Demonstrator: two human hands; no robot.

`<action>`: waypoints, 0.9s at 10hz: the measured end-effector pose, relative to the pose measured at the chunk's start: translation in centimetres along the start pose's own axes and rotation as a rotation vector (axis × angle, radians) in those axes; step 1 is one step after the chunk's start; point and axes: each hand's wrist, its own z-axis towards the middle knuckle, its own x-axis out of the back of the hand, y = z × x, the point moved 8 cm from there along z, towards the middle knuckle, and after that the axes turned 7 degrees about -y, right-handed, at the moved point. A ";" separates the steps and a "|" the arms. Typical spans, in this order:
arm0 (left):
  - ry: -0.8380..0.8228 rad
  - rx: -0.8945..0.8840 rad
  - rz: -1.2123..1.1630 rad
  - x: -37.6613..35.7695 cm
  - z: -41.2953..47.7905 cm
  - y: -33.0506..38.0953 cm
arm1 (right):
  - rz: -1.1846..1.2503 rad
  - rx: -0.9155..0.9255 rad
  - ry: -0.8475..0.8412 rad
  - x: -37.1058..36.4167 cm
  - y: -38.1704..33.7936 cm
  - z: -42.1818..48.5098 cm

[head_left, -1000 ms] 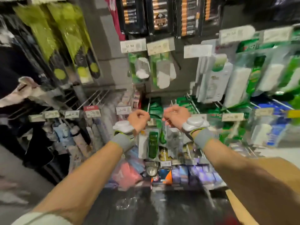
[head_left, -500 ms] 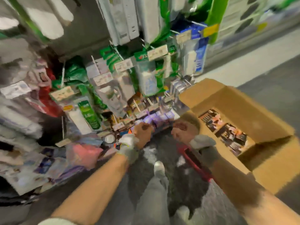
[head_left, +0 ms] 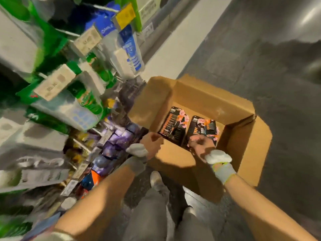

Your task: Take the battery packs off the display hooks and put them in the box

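Both hands have moved from beside the display rack (head_left: 69, 101) to the near edge of the open cardboard box (head_left: 208, 96), left hand (head_left: 152, 145) fisted with nothing visible in it, right hand (head_left: 201, 146) curled above two battery packs (head_left: 173, 126) lying flat inside, whether gripping anything I cannot tell.

Box (head_left: 208, 94) is open on top w/ flaps folded out, so there's free room straight down ahead of the right hand (head_left: 199, 145). Inside, left pack (head_left: 173, 126) & right pack (head_left: 202, 127) lie flat side by side on the bottom. The right one is partly under that hand, and bare cardboard shows beyond both, toward the far wall. Near flap (head_left: 173, 159) juts out betw. the two wrists. Left of the left hand (head_left: 152, 145), hanging goods on display hooks (head_left: 78, 101) crowd close, so it's tight there. Right of the box is open floor (head_left: 260, 58). The person's legs (head_left: 147, 214) are behind the hands.
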 end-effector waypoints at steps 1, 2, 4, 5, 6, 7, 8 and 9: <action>-0.180 0.015 0.115 -2.5 5.5 1.6 | 0.085 -0.094 0.103 2.4 2.8 3.3; -0.275 0.029 0.162 -4.0 8.3 1.5 | 0.120 -0.154 0.198 4.8 8.6 7.4; -0.241 0.048 0.224 -7.7 15.0 0.4 | 0.114 -0.326 0.288 7.9 8.8 6.1; -0.307 0.061 0.228 -10.8 16.3 1.9 | 0.061 -0.382 0.276 9.1 10.7 8.4; -0.340 0.056 0.178 -12.9 17.9 1.9 | 0.025 -0.388 0.222 9.2 10.7 10.7; -0.340 0.066 0.179 -14.9 20.0 1.3 | 0.076 -0.396 0.256 9.7 12.4 13.4; -0.370 0.078 0.228 -17.5 22.5 0.4 | 0.078 -0.434 0.279 11.0 13.9 16.0; -0.379 0.100 0.220 -18.9 24.3 -0.2 | 0.073 -0.453 0.324 12.0 14.5 17.4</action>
